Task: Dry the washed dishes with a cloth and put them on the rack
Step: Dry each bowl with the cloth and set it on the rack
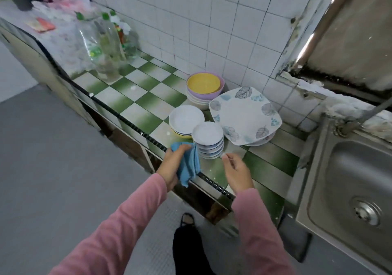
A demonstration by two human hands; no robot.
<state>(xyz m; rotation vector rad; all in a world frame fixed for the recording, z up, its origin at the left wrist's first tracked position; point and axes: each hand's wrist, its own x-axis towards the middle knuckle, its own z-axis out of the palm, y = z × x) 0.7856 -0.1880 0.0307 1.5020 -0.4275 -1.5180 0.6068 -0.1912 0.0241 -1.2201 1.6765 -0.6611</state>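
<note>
On glossy tiles (pixel 148 96): round stacked saucers (pixel 209 141) (left hand (pixel 172 164) grips soft cloth (pixel 189 166)).

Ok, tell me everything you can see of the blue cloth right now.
The blue cloth is a soft, light-blue fabric, crumpled and bunched rather than spread out. The left hand grips its upper part with fingers curled over it, and the rest hangs in loose folds down past the front edge of the tiled counter. It is just left of the stack of small white plates; whether it touches them is unclear. The right hand is clear of it.
</note>
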